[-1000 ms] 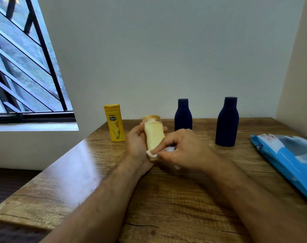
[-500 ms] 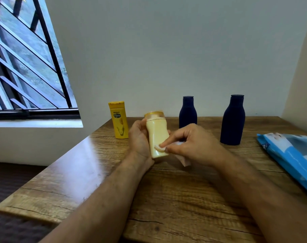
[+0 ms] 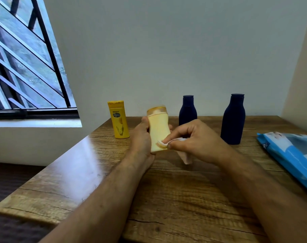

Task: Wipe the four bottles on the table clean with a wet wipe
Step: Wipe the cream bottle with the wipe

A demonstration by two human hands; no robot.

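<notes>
Yellow bottle (image 3: 119,120) stands near the table's (image 3: 184,199) far edge, untouched. Your left hand (image 3: 142,139) grips the cream bottle (image 3: 159,130), now lifted and tilted more than a second ago. Your right hand (image 3: 194,139) pinches the wipe (image 3: 168,142), which has slid to the bottle's lower face: wiping under way. Two dark bottles (image 3: 187,111) (image 3: 233,120) wait along the far edge; wipe pack (image 3: 293,155) at the right edge.

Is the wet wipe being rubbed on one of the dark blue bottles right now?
No, the right hand presses the wet wipe against the pale yellow bottle held by the left hand.
</notes>
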